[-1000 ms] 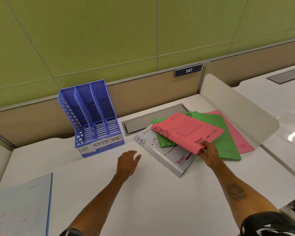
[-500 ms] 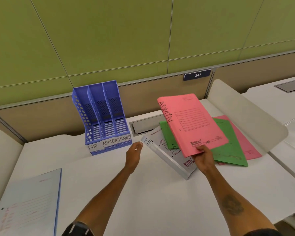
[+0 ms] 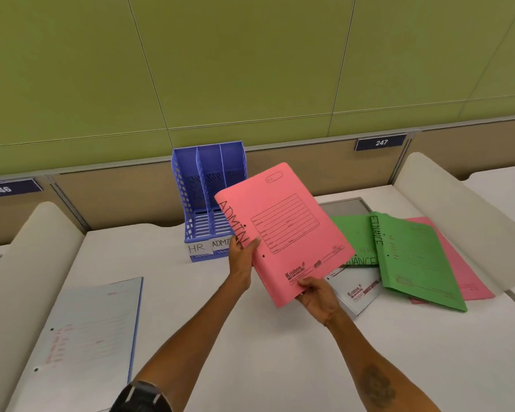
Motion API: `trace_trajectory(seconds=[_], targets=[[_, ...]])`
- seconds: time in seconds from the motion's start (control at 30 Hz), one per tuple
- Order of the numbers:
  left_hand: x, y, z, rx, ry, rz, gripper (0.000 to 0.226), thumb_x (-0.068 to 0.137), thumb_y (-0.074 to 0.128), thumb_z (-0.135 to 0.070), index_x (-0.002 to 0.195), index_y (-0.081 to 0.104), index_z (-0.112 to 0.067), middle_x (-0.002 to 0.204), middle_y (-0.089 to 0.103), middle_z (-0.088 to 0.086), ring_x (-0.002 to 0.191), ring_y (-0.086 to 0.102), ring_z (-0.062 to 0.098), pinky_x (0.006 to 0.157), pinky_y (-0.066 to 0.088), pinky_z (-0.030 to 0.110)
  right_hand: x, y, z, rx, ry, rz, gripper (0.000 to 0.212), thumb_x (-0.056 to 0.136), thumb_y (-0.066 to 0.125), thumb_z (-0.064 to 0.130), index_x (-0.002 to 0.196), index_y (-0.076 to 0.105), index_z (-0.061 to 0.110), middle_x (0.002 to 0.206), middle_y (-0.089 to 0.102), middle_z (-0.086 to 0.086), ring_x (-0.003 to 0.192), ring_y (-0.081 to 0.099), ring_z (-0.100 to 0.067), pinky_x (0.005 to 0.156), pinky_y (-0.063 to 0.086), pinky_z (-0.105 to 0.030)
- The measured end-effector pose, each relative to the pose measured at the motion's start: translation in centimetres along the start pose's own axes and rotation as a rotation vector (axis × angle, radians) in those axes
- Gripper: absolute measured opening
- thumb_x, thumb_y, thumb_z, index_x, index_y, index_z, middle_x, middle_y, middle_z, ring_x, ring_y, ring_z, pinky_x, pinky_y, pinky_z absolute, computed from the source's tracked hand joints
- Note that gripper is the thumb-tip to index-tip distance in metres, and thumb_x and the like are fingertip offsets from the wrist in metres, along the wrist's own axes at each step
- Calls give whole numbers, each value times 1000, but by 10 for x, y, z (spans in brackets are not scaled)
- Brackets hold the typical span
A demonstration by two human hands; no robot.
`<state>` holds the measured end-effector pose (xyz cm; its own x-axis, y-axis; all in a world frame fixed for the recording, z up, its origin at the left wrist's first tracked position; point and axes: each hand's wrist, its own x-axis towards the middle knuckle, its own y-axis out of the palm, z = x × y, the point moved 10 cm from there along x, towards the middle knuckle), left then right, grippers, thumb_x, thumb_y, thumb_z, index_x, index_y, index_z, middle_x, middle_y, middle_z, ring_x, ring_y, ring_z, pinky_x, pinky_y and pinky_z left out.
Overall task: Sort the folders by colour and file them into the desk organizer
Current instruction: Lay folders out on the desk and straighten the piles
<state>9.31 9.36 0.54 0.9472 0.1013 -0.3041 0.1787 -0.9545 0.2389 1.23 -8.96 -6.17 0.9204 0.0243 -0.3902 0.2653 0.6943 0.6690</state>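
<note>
the pink folder marked admin point(image 3: 283, 230) is gripped by both hands, left hand point(image 3: 242, 257) on its spine, right hand point(image 3: 317, 295) at the bottom edge, held above the counter point(image 3: 250, 352) before the blue organizer point(image 3: 202, 200). filing is judged under way; next, it must be stood upright and slid into the admin slot.

We face a green panelled wall point(image 3: 250, 69) above a tan partition point(image 3: 116, 197) bearing number plates 246 point(image 3: 3, 189) and 247 point(image 3: 381, 142); white curved dividers point(image 3: 458, 221) flank our white tabletop point(image 3: 250, 337).
</note>
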Motion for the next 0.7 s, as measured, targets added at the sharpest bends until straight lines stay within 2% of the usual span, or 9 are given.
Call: trace_trajectory(seconds=[0.1,0.17,0.3,0.4,0.5,0.57,0.63,0.7], targets=[[1,-27,-8,-9,23,-65,53,89,64,-1,138,49,-13,131,62,8,119,60,28,103,48,52,4,10,-14,-15,7,6,32,86,48,-10,110,55,10,103,67,-15,97,62,-31,87,53,-54],[1,-46,-15,-10,38,-81,52,89,59,0,138,48,-14,131,61,8,119,59,28,103,49,51,8,8,-11,15,-27,-40,29,91,48,0,116,55,13,105,65,-13,98,59,-30,88,51,-50],[0,-86,-21,23,39,-69,44,92,52,-1,134,50,-14,123,64,11,108,63,28,91,56,46,12,-8,14,7,-126,-172,35,99,46,22,133,53,17,121,61,-12,110,57,-30,92,48,-47],[-4,-118,-20,64,17,-41,41,92,49,-2,131,53,-13,118,67,12,98,66,26,85,58,43,17,-8,15,-331,-74,-217,40,100,47,29,138,54,17,126,64,-13,111,60,-32,95,47,-48],[-9,-144,-9,101,-27,-3,34,92,47,-2,125,54,-6,119,66,20,91,68,28,84,58,46,21,25,-3,-722,-20,-99,40,102,46,35,137,54,17,120,68,-13,105,65,-32,92,51,-49],[-14,-160,1,122,-68,6,32,92,46,-1,124,53,-3,119,65,23,91,67,31,87,57,50,20,50,-17,-815,-41,-54,35,102,48,34,133,55,21,117,68,-8,99,67,-26,82,55,-41],[-18,-175,8,140,-93,7,32,93,46,-2,124,51,-2,120,64,25,93,65,33,90,55,53,21,69,-31,-814,-87,-67,27,100,52,24,126,58,26,119,68,-4,96,68,-20,74,54,-33],[-23,-191,12,156,-97,-16,33,93,45,-2,126,50,-3,119,65,24,92,65,33,87,55,51,21,80,-47,-833,-126,-87,31,97,55,16,126,57,25,120,68,-4,97,68,-23,75,57,-35]])
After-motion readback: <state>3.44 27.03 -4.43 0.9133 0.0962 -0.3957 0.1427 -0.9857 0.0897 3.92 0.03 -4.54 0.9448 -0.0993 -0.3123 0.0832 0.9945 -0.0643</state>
